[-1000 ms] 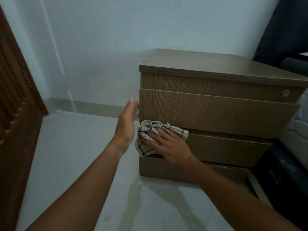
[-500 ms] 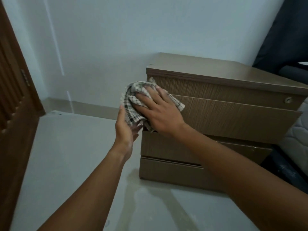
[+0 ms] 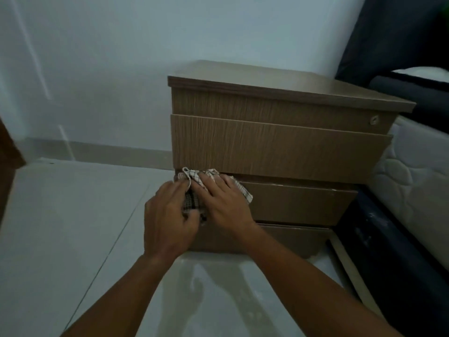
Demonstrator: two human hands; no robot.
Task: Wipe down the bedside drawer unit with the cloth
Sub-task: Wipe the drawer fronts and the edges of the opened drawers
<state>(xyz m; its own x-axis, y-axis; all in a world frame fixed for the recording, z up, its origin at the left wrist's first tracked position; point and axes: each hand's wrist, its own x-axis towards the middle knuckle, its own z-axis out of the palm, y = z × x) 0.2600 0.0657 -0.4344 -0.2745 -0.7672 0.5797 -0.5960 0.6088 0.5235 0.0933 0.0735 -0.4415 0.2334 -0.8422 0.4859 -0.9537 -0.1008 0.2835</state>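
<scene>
Both hands [image 3: 170, 220] lowered cloth [image 3: 194, 178] to middle drawer [image 3: 296, 203].

A brown wood-grain drawer unit [image 3: 279, 147] stands against a pale blue-grey wall [image 3: 121, 69]. The cloth [image 3: 194, 177] on it is cream, checked with thin dark lines. The floor [image 3: 60, 227] is pale grey; a quilted white mattress [image 3: 413, 181] lies right.

Lighting is dim and cool, with a bluish-grey cast over the wall [image 3: 102, 69]. Faint pale streaks of light cross it at left. The glossy floor [image 3: 60, 227] carries soft reflections of the forearms — no hard shadows anywhere. Detail is soft and slightly smeared throughout. Straight lines bow toward the frame edges — wide-angle distortion. The right corner falls near black.
</scene>
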